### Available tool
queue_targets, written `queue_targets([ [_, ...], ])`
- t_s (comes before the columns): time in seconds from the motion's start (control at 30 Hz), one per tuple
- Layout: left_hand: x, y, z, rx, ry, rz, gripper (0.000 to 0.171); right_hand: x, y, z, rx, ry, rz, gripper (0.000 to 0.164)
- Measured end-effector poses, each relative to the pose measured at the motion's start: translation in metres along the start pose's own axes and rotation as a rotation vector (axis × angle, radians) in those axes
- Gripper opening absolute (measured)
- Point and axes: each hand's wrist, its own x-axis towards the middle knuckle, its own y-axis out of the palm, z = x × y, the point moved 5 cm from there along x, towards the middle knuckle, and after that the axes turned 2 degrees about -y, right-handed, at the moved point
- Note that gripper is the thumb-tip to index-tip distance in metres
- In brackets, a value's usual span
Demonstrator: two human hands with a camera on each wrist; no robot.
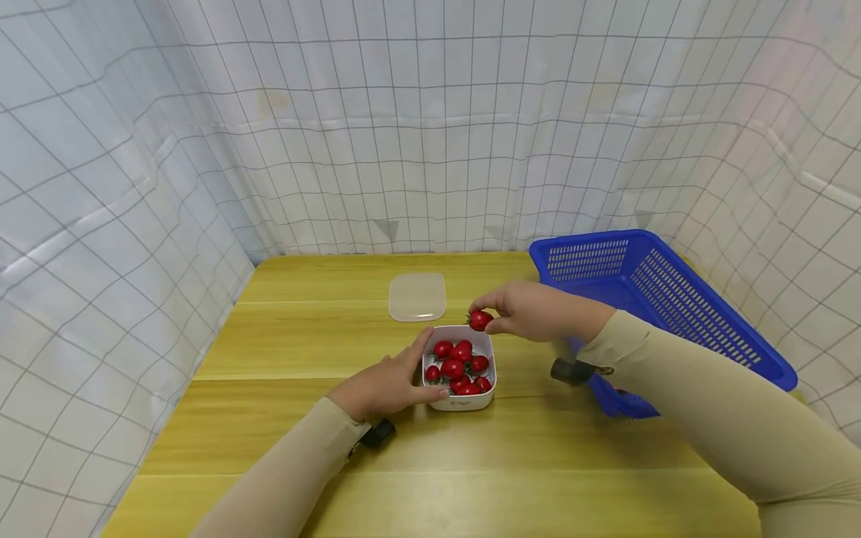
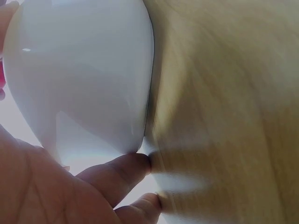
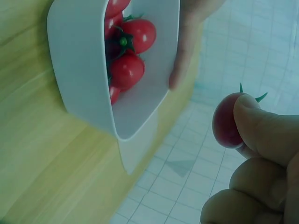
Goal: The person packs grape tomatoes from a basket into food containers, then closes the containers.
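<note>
A white square container (image 1: pixel 460 403) stands on the table with several cherry tomatoes (image 1: pixel 453 369) in it, some with green stems. My left hand (image 1: pixel 390 381) holds it from the left, thumb along the near side and index finger at the far left corner. In the left wrist view, other fingertips (image 2: pixel 135 163) lie against the container's white wall (image 2: pixel 84 79). Just beyond the container's far right corner, my right hand (image 1: pixel 538 310) pinches one red cherry tomato (image 3: pixel 226 122) between thumb and fingers. Green sepals stick out of that tomato.
A translucent square lid (image 1: pixel 417 297) lies flat behind the container. On the right, a blue slotted plastic basket (image 1: pixel 595 288) takes up the table's far corner, partly hidden under my right forearm. White grid-patterned curtains (image 1: pixel 430 149) enclose the wooden table (image 1: pixel 282 336) at the back and sides.
</note>
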Motion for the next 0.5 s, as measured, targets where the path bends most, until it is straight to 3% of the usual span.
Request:
queue_targets([
  [0.5, 0.001, 0.000, 0.000, 0.020, 0.010, -0.005, 0.113, 0.003, 0.016, 0.018, 0.048, -0.079, 0.066, 0.039],
])
